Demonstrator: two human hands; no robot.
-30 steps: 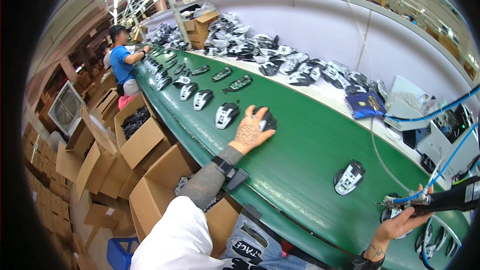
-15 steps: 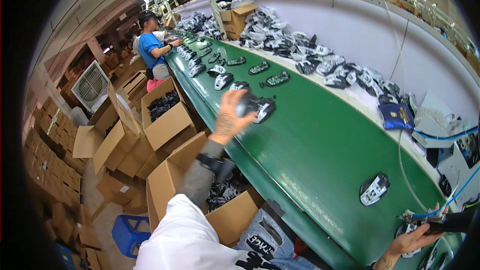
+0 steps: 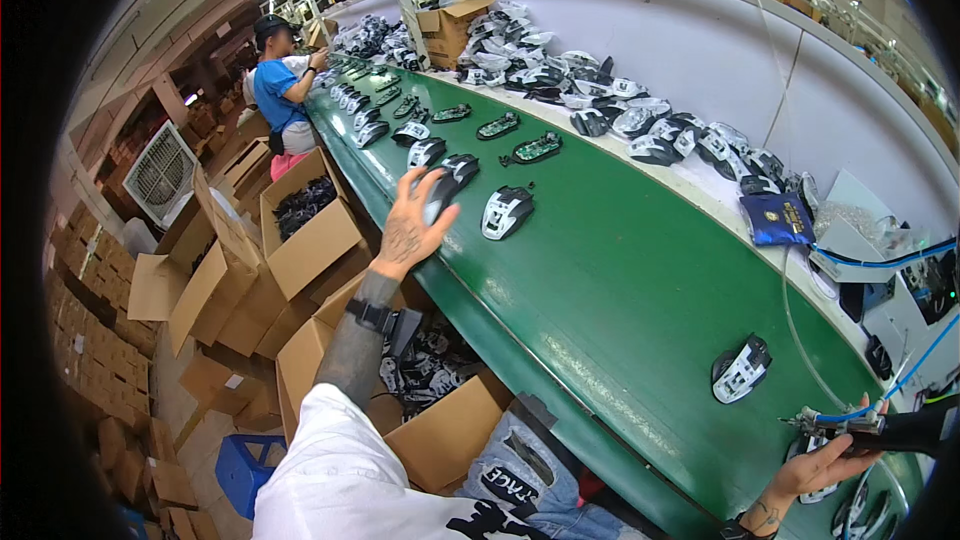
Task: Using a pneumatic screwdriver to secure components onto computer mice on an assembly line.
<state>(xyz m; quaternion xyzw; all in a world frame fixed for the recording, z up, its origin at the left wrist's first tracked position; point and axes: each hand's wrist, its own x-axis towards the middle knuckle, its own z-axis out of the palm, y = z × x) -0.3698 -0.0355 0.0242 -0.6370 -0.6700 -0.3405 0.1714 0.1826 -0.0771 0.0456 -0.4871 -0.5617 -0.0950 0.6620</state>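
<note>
Over the left part of the green conveyor belt [image 3: 620, 280], my left hand [image 3: 405, 230] curls its thumb and fingers around a dark computer mouse shell [image 3: 437, 202]. Right behind it is another dark mouse shell [image 3: 462, 170], close to my fingertips. A white-and-black mouse shell [image 3: 508, 212] lies just to the right of this hand. At the lower right, my right hand [image 3: 815, 468] grips a black hand tool [image 3: 865, 430] with a metal front end and a blue hose. One more white-and-black mouse shell [image 3: 742, 370] rests on the belt, left of the tool.
Rows of mouse shells and green circuit boards [image 3: 535, 148] run up the belt. Bagged shells [image 3: 590, 90] are heaped along the far ledge, with a blue pouch [image 3: 777, 219]. Open cardboard boxes [image 3: 455, 435] and a blue stool [image 3: 245, 470] stand left. A person in blue [image 3: 275, 90] works farther up.
My left hand has shifted left toward the near belt edge with the dark shell, away from the white-and-black one. The right hand keeps its grip. The person in blue has raised their hands.
</note>
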